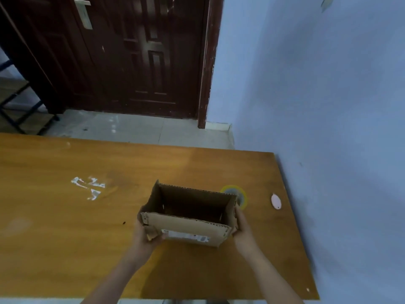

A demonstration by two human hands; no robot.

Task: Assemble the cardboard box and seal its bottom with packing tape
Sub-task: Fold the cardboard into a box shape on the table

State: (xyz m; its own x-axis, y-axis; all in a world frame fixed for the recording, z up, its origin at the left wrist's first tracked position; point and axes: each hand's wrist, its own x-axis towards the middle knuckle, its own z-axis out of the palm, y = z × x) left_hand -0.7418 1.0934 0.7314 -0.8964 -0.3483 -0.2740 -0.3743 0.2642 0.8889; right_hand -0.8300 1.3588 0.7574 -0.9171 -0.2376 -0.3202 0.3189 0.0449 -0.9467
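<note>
Holding the brown corrugated cardboard box (188, 218) from both sides, the person keeps it squared up with its open mouth facing the camera, so the inside walls and the far end can be seen. The left hand (145, 234) grips the near left corner, fingers curled round the torn edge there; the right hand (242, 227) lies along the right wall with its fingers against the cardboard, though whether they curl over the rim I cannot tell. Pressing in from opposite sides like this probably stops the sleeve from collapsing flat again. A white printed label (186, 235) shows on the near face.

The box sits low over the orange-brown wooden tabletop (65, 194), near its right end; contact with the wood is hidden by the box itself. Just behind its right corner lies a yellow-rimmed roll of packing tape (240, 193), partly hidden, close enough to reach once the flaps are folded. A small pale pink oval object (275, 201) lies further right. Whether the bottom is closed yet is unclear; the interior is dark.
</note>
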